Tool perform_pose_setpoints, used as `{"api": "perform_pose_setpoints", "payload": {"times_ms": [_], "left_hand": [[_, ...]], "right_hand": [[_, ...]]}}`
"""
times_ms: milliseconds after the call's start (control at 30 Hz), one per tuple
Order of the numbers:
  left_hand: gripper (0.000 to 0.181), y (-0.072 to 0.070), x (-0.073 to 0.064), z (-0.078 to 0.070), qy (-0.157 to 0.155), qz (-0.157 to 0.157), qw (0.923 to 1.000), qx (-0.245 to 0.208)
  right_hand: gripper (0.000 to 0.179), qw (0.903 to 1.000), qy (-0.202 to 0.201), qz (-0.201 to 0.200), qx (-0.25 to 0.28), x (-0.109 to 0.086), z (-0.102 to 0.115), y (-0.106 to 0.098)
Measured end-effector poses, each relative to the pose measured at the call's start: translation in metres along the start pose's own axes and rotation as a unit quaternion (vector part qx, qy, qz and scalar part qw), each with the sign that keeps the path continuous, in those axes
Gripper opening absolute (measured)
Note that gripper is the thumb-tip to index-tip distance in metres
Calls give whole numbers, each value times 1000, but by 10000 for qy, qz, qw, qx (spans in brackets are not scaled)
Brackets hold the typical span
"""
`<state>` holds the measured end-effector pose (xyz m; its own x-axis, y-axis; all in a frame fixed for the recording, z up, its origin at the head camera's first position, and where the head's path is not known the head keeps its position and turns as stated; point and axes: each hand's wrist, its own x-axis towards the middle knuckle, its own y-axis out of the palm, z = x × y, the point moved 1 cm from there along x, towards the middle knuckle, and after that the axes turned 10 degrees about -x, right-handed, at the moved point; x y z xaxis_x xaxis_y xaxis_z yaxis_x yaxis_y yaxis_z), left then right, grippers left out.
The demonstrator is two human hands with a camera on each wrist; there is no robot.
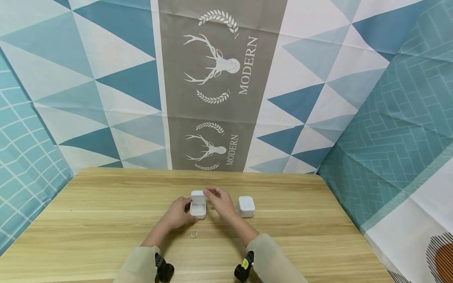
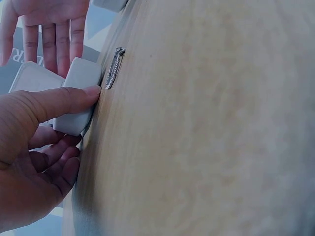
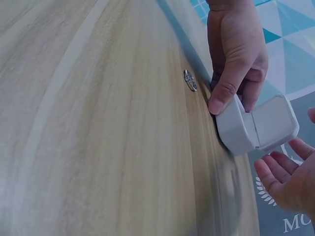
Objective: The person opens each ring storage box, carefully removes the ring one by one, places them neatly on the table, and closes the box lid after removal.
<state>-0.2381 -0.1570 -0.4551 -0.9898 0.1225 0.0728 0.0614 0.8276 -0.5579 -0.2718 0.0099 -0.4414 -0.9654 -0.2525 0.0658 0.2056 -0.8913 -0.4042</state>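
Observation:
A small white ring box [image 1: 198,212] stands on the table with its lid [image 3: 276,122] raised. My left hand [image 1: 177,213] grips the base from the left, the thumb on the near side and the fingers behind. At the lid's right edge is my right hand [image 1: 220,201], its fingers loosely extended; the right wrist view shows the fingertips beside the lid, and contact is hard to tell. A ring [image 1: 194,234] with a row of small stones [image 2: 114,69] lies on the wood, just in front of the box.
A second white box [image 1: 245,206], closed, stands right of my right hand. The wooden table [image 1: 301,243] extends to both sides. Patterned cloth [image 1: 212,106] hangs behind its far edge, and more cloth [image 1: 400,129] hangs along the right.

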Motion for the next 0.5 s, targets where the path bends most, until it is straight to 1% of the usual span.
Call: {"api": "perform_pose_setpoints", "payload": {"times_ms": [233, 500], "left_hand": [[71, 0, 2, 1, 66, -29, 10000, 30], [66, 1, 1, 2, -21, -21, 9999, 102]], "right_hand": [[41, 9998, 56, 9, 204, 2, 2, 4], [39, 9999, 124, 50, 65, 4, 3, 6]]}}
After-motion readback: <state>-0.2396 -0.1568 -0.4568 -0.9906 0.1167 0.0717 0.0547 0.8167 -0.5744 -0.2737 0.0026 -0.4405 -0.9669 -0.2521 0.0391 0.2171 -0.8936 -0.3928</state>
